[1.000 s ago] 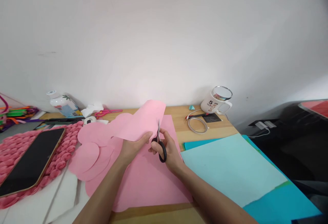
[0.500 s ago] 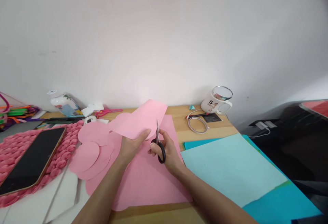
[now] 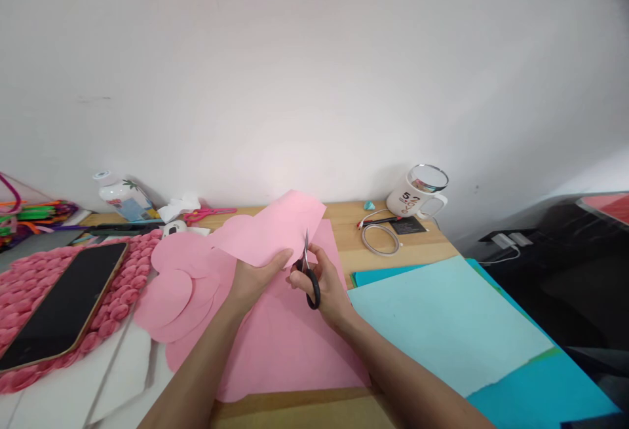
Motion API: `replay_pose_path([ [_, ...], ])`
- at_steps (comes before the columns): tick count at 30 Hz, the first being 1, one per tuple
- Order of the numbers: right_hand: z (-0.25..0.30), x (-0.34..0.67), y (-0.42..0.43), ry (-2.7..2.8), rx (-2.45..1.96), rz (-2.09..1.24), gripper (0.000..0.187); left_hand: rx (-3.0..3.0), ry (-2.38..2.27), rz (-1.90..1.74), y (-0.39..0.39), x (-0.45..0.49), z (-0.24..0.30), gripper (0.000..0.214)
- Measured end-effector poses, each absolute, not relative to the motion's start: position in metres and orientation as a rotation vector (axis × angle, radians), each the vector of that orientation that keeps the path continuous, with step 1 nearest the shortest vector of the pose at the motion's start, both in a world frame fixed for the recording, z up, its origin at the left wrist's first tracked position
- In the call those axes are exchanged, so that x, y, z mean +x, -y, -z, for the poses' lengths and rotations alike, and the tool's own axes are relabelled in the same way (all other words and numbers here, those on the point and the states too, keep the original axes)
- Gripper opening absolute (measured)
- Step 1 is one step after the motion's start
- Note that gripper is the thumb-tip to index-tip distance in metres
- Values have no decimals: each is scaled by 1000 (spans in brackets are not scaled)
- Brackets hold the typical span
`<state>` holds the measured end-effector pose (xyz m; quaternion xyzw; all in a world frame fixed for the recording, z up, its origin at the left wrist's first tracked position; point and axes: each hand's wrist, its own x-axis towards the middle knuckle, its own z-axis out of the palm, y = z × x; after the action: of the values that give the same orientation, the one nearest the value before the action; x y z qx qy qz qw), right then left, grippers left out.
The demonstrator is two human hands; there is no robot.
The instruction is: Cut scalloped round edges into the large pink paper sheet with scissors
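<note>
"Pale wall (image 3: 314, 88) behind, wooden desk (image 3: 350, 253) below. What does the head view show in between?"

"The person's left hand (image 3: 255, 278) pinches a pink sheet (image 3: 275, 229), thumb on top, fingers hidden beneath. The sheet is raised over a larger pink paper (image 3: 299, 350) lying flat."

"And the right hand (image 3: 330, 288)?"

"Closed around the black handles of the scissors (image 3: 315, 290), with the blades at the sheet's right side. How deep any cut runs cannot be told."

"How much looks done?"

"Several pink circles (image 3: 164, 298) lie overlapping on the left, beside a bumpy pink mat (image 3: 115, 311); those seem finished. The raised sheet has straight edges and corners, so its shaping looks incomplete."

"Anything untouched?"

"Neither hand is on the light blue paper (image 3: 442, 324) at the right. It looks whole, apart from a ragged lower edge."
</note>
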<state>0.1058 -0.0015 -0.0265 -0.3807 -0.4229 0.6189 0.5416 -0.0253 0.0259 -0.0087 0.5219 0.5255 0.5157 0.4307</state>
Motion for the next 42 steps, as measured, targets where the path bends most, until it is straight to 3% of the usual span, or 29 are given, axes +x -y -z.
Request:
replay_pose_path([
  [29,28,105,4,1065,-996,-1446,55,1324,-1181,-1356,-27,-24,2,23],
  [42,26,107,0,996,-905,-1468,58,1361,-1222,-1318,-27,-26,1,36],
])
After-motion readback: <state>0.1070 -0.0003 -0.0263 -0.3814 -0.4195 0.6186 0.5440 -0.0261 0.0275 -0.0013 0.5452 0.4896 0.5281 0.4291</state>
